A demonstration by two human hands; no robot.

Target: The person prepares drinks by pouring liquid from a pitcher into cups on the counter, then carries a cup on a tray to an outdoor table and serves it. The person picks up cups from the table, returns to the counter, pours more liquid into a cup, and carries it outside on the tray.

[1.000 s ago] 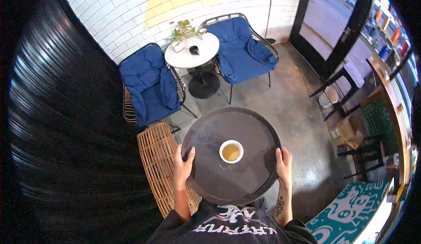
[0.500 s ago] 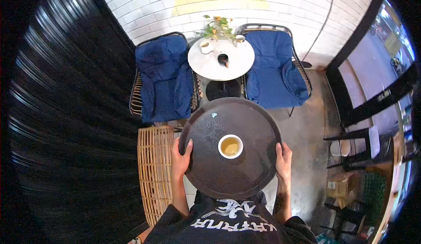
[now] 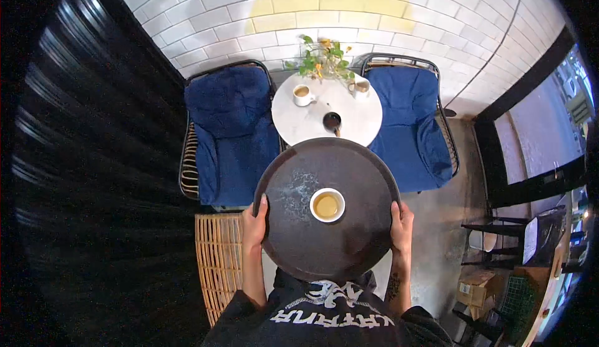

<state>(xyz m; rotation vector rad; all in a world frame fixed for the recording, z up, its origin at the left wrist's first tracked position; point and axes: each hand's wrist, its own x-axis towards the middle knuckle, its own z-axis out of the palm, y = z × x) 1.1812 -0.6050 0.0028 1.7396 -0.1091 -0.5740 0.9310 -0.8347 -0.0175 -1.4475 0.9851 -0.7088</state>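
Observation:
A round dark serving tray [image 3: 324, 247] is held level in front of me by its two sides. My left hand [image 3: 254, 222] grips the left rim, thumb on top. On the opposite rim my right hand [image 3: 402, 225] is closed the same way, its lower fingers hidden under the tray. Near the tray's middle stands a small white cup [image 3: 327, 205] with a light brown drink. Beyond the tray is a round white table [image 3: 290, 122], bearing a white mug [image 3: 304, 96], a second white mug [image 3: 360, 90] and a small dark bowl-like item [image 3: 332, 121].
Blue cushioned chairs flank the table, one left [image 3: 234, 141] and one right [image 3: 405, 128]. A leafy plant [image 3: 324, 60] stands at the table's back by the white brick wall. A rattan seat [image 3: 218, 256] is close at my left. Cardboard boxes [image 3: 474, 289] lie at right.
The table, chairs and wall appear nearer, and the tray's far rim now overlaps the table's front edge in view. Both hands keep their hold; the cup stays on the tray.

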